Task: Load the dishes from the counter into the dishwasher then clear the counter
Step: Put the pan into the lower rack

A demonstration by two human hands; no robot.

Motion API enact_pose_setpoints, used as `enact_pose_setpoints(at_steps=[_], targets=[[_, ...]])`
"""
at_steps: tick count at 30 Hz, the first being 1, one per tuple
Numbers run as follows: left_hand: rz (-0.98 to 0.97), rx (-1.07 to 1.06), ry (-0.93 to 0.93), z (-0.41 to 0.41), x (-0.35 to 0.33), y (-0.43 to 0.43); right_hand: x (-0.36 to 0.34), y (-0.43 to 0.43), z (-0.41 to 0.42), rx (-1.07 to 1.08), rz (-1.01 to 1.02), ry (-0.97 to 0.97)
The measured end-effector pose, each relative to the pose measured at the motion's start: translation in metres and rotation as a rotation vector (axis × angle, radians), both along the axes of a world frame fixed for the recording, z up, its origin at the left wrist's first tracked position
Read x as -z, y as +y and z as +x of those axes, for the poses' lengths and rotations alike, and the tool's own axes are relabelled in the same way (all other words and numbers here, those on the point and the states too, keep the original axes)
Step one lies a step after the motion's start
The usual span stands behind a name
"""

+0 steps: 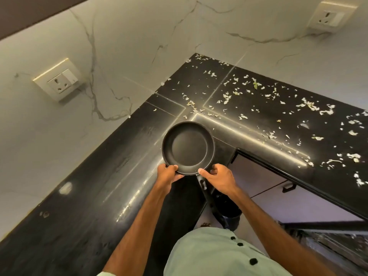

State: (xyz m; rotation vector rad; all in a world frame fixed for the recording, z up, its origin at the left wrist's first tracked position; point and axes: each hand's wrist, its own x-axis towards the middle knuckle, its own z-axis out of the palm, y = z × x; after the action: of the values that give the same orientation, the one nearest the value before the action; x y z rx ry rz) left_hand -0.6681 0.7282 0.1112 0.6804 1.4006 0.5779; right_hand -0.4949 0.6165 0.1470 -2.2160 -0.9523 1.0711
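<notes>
One pan [188,147], two hand grips, scraps [310,105]

A: The walls?
B: White marble wall [159,26], grey-veined; left socket [58,80] on one face, right socket [331,15] on the other.
A: And below?
B: Glossy black counter [89,176] turning an L in the corner, streaked with light; pale cabinet [258,172] beneath, with a dark handle [288,188].

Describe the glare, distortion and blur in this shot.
Head view: bright glare streaks run along the glossy black counter; the matte pan, gripped at its rim by the left hand and right hand, is sharp and glare-free; wide-angle distortion tilts the wall; the picture's bottom right corner is smeared.
</notes>
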Motion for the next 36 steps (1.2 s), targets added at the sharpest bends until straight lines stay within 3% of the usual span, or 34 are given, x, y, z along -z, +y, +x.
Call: enact_pose_setpoints(at_steps=[4, 9, 14, 16, 20, 22, 24, 28, 32, 34, 36], targets=[[0.035, 0.19, -0.172, 0.035, -0.021, -0.022, -0.02, -0.008, 0.022, 0.219, 0.166, 0.091], [0.109, 0.423, -0.132, 0.078, -0.017, -0.043, -0.026, -0.047, 0.067, 0.392, 0.23, -0.001], [0.635, 0.684, 0.264, 0.116, -0.014, -0.052, -0.031, -0.124, 0.109, 0.355, 0.362, -0.228], [0.784, 0.769, 0.23, 0.137, -0.032, -0.063, -0.031, -0.156, 0.119, 0.34, 0.412, -0.28], [1.161, 1.287, 0.123, 0.187, -0.057, -0.1, -0.036, -0.208, 0.134, 0.392, 0.426, -0.275], [1.256, 1.503, 0.1, 0.21, -0.071, -0.131, -0.038, -0.234, 0.141, 0.422, 0.409, -0.282], [1.305, 1.634, 0.193, 0.23, -0.084, -0.164, -0.041, -0.261, 0.149, 0.487, 0.416, -0.275], [1.373, 1.649, 0.275, 0.258, -0.083, -0.229, -0.045, -0.317, 0.171, 0.636, 0.288, -0.314], [1.391, 1.629, 0.304, 0.285, -0.074, -0.296, -0.042, -0.384, 0.187, 0.987, 0.135, -0.325], [1.382, 1.617, 0.295, 0.298, -0.069, -0.325, -0.036, -0.417, 0.195, 1.145, 0.103, -0.262], [1.362, 1.613, 0.275, 0.309, -0.066, -0.354, -0.035, -0.449, 0.201, 1.302, 0.145, -0.066]])
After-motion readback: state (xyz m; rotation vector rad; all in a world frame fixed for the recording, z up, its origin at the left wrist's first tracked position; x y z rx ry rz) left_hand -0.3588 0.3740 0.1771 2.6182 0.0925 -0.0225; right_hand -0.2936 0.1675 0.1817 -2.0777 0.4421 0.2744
